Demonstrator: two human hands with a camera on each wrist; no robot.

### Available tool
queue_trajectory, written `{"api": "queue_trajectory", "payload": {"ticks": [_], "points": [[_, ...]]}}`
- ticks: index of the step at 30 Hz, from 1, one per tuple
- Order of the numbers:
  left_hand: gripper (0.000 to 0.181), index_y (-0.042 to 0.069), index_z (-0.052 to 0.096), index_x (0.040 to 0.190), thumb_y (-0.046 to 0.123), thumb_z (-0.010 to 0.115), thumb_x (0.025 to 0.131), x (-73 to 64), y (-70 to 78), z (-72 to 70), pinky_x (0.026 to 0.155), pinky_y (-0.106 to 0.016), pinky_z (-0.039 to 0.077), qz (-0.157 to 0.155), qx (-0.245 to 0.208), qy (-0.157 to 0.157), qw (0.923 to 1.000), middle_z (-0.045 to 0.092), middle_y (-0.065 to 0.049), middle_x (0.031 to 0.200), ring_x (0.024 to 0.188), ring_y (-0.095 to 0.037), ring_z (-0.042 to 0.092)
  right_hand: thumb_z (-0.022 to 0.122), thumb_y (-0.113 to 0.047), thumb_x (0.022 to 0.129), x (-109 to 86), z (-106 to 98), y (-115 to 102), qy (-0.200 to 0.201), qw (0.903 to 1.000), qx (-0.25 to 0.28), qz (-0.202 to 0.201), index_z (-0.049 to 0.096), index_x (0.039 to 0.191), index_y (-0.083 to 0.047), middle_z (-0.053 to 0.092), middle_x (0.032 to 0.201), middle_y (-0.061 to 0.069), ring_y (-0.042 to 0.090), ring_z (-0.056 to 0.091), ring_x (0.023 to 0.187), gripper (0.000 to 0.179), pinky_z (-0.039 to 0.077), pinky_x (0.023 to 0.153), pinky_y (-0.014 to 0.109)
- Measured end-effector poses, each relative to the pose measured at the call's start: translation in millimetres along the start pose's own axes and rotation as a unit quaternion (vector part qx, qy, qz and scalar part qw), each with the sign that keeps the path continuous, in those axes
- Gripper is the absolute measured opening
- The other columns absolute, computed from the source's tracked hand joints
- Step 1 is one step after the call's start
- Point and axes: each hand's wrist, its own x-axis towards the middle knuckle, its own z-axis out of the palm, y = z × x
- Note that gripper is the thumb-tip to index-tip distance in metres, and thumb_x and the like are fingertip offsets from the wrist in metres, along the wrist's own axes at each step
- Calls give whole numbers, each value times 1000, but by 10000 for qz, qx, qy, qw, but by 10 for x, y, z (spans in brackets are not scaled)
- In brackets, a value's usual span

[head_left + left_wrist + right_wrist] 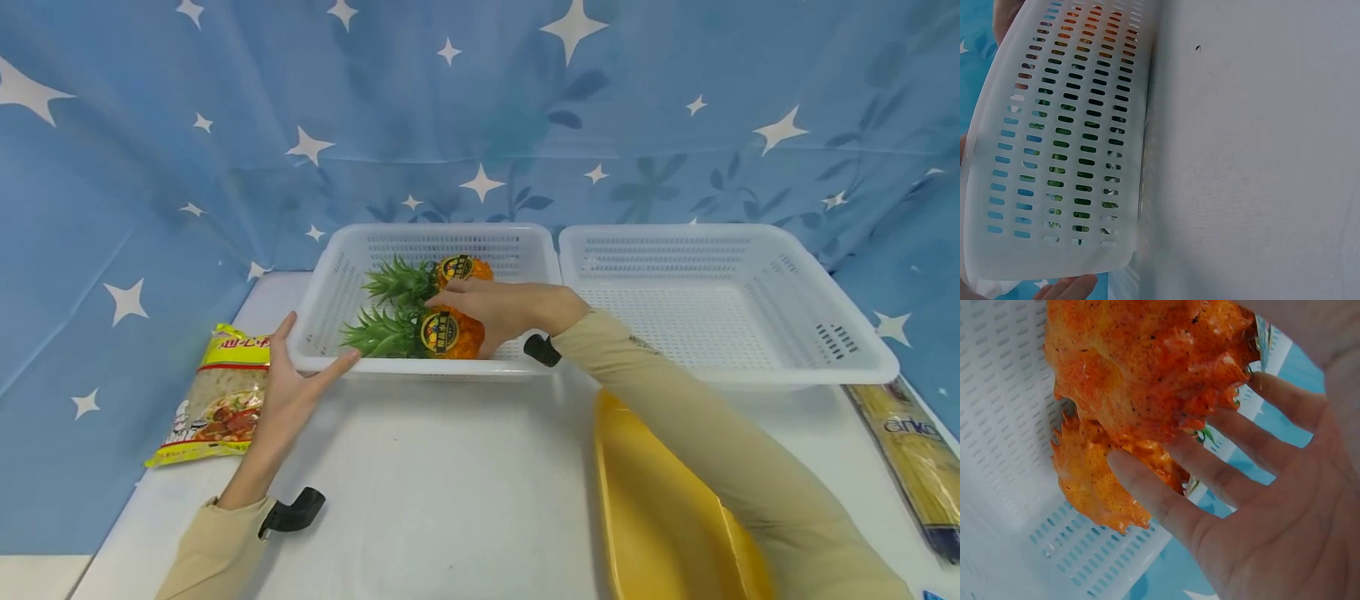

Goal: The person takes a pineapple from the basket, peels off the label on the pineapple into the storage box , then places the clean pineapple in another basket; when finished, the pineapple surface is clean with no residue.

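Two orange pineapples with green leaf crowns and black labels, the nearer one (pixel 453 336) and the farther one (pixel 476 270), lying side by side in a white perforated plastic basket (pixel 420 367). Right hand (pixel 517 307): over the nearer pineapple, fingers apart and fairly straight, fingertips at the fruit. Left hand (pixel 296 392): thumb and fingers apart at the basket's near left corner; firmness of contact cannot be told. Step in hand, by judgement: handling the nearer pineapple while the basket is steadied; whether taking up or setting down is unclear. Next move calls for care with the crowns, which lie close together. Surface: white bench (pixel 450 500), bearing also a second white basket (pixel 750 375), a glossy yellow tray (pixel 645 500), a yellow-and-clear food packet (pixel 225 408) and a long pasta-like packet (pixel 911 442). Room: blue star-and-leaf cloth (pixel 450 108) behind.
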Motion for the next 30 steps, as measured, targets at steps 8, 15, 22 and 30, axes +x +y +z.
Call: {"api": "queue_trajectory", "payload": {"ticks": [8,15,22,30], "points": [[108,26,-2,168,23,79,96,-17,-6,-38,114,-53,34,-125,-30,-16,9999,31,-15,165,147,-34,37,84,-13,89,150,4,-62,-202,9993,-235,194,24,166,-14,33,160,16,31,44,139,98,45,111,44],[109,21,-2,168,21,78,95,-17,14,-15,116,-56,33,-33,-38,-67,10000,31,-17,164,147,-36,37,83,-14,89,192,-5,-66,-351,9977,-503,291,20,167,-12,36,156,16,29,49,129,101,48,105,42],[108,19,-1,168,20,79,95,-9,39,-19,118,-59,31,55,-43,-49,10000,32,-18,164,147,-37,36,83,-20,91,196,-19,-108,-447,9958,-633,490,19,167,-15,24,166,15,33,35,148,100,44,112,46],[109,19,-1,168,20,79,95,-23,25,-10,119,-59,28,-98,-69,-35,9999,30,-17,165,149,-37,34,83,-15,89,208,-10,-132,-409,9958,-720,379,24,162,-10,30,161,17,27,52,121,95,50,93,39]]}}
